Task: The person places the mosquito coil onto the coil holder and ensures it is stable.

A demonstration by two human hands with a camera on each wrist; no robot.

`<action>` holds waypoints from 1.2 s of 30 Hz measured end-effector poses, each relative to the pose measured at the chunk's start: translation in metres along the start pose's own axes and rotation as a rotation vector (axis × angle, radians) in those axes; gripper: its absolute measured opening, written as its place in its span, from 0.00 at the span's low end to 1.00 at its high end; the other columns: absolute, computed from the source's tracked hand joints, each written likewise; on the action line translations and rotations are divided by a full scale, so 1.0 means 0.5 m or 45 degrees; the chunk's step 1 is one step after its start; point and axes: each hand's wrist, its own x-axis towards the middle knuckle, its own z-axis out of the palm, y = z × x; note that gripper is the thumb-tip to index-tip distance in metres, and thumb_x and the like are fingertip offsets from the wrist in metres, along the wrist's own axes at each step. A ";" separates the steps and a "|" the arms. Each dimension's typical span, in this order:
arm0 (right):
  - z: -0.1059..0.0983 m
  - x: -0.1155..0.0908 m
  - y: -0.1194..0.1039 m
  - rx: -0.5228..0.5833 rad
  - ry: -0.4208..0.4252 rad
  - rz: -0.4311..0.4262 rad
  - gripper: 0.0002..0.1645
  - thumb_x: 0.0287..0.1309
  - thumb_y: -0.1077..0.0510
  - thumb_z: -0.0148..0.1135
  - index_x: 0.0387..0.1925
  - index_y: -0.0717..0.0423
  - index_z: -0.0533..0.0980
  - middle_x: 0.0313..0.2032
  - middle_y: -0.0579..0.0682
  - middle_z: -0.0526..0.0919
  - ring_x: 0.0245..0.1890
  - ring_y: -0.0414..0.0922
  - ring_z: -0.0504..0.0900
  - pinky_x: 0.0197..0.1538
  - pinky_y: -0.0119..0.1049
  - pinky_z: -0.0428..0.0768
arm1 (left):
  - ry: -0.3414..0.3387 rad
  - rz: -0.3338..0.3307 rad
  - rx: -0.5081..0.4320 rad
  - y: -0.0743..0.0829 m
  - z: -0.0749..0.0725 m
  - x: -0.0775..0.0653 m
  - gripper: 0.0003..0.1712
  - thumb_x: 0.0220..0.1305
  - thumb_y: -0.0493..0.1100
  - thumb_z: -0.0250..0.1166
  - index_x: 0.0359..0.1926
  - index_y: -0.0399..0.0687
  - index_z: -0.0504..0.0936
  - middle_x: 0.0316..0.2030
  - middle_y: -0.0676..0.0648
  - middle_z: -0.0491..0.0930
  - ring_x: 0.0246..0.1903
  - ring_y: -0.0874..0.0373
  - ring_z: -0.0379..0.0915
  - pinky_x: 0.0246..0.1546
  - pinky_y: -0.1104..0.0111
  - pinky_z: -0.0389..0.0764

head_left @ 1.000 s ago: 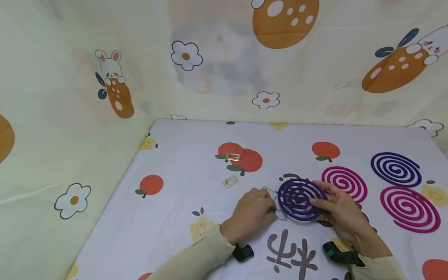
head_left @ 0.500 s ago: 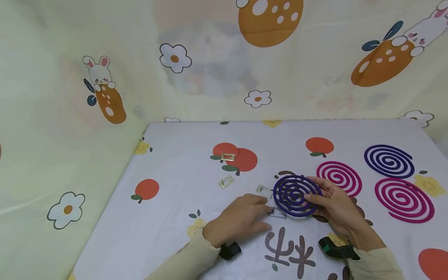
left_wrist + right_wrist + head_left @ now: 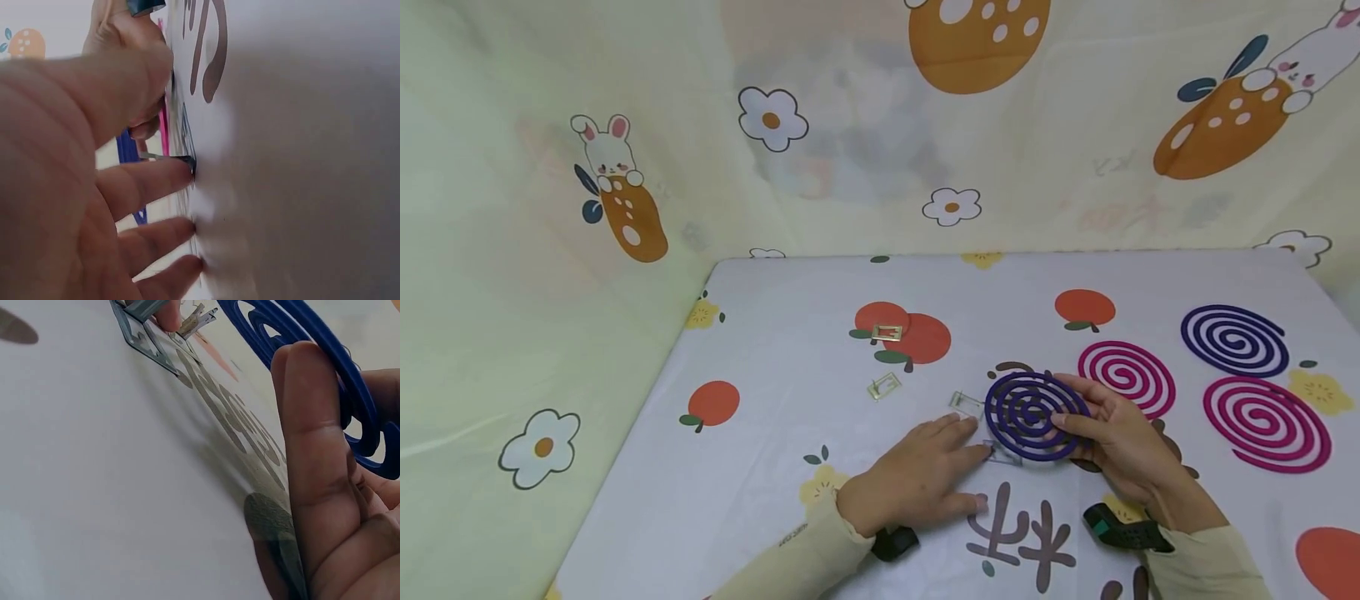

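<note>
My right hand (image 3: 1131, 454) pinches a dark blue mosquito coil (image 3: 1036, 415) between thumb and fingers, holding it raised off the cloth. In the right wrist view the blue coil (image 3: 331, 344) stands tilted behind a finger. My left hand (image 3: 917, 479) lies palm down with fingers extended, fingertips on the cloth. One finger touches a small metal coil stand (image 3: 1002, 454), partly beneath the coil in the head view; the stand (image 3: 147, 340) has a raised tab. Just beyond the fingertips lies a second metal stand (image 3: 966, 405), its right end meeting the coil's outline.
Two more metal stands, a pale one (image 3: 884, 386) and a gold one (image 3: 887, 333), lie farther back. On the right are a small pink coil (image 3: 1126, 377), a blue coil (image 3: 1234, 340) and a larger pink coil (image 3: 1266, 425). A patterned curtain (image 3: 850, 183) rises behind the table.
My left hand's fingers have gone from bunched at the stands to spread out, uncovering the stand beyond them. The right hand still holds the blue coil nearly in place; the head view shifted slightly.
</note>
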 end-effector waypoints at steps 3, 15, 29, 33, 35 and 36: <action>-0.001 0.000 -0.001 0.000 0.005 0.011 0.35 0.70 0.67 0.64 0.73 0.50 0.63 0.52 0.40 0.85 0.40 0.45 0.89 0.40 0.35 0.87 | -0.010 0.019 -0.008 -0.002 0.000 -0.001 0.37 0.75 0.66 0.57 0.76 0.57 0.70 0.80 0.44 0.59 0.79 0.48 0.54 0.78 0.59 0.57; 0.000 0.001 0.001 -0.056 -0.052 -0.010 0.38 0.70 0.67 0.64 0.75 0.53 0.61 0.53 0.40 0.85 0.44 0.44 0.89 0.48 0.38 0.87 | -0.121 -0.061 -0.035 0.019 0.008 0.004 0.47 0.69 0.75 0.56 0.82 0.64 0.59 0.83 0.47 0.46 0.82 0.46 0.41 0.78 0.47 0.53; 0.005 0.004 0.012 -0.262 -0.063 -0.015 0.46 0.69 0.65 0.65 0.81 0.57 0.55 0.71 0.69 0.68 0.53 0.40 0.85 0.55 0.41 0.85 | -0.074 -0.074 0.034 0.047 0.014 0.014 0.55 0.68 0.78 0.54 0.85 0.58 0.49 0.83 0.49 0.48 0.81 0.45 0.45 0.76 0.45 0.57; 0.006 0.005 0.010 -0.250 -0.058 -0.015 0.44 0.69 0.65 0.66 0.79 0.60 0.55 0.63 0.58 0.80 0.49 0.44 0.88 0.52 0.41 0.86 | -0.070 -0.066 0.029 0.047 0.014 0.015 0.55 0.68 0.78 0.54 0.84 0.58 0.50 0.83 0.49 0.50 0.81 0.45 0.45 0.76 0.45 0.56; 0.007 0.006 0.009 -0.244 -0.056 -0.014 0.44 0.69 0.64 0.66 0.78 0.62 0.55 0.58 0.54 0.84 0.46 0.46 0.89 0.50 0.41 0.87 | -0.070 -0.067 0.032 0.046 0.014 0.016 0.55 0.68 0.78 0.54 0.85 0.58 0.48 0.83 0.49 0.50 0.81 0.45 0.44 0.76 0.45 0.56; 0.007 0.006 0.008 -0.235 -0.054 -0.013 0.44 0.69 0.64 0.66 0.78 0.63 0.54 0.56 0.53 0.85 0.45 0.47 0.90 0.50 0.41 0.87 | -0.068 -0.067 0.036 0.046 0.014 0.015 0.56 0.68 0.78 0.54 0.85 0.58 0.48 0.83 0.49 0.50 0.81 0.45 0.44 0.76 0.45 0.56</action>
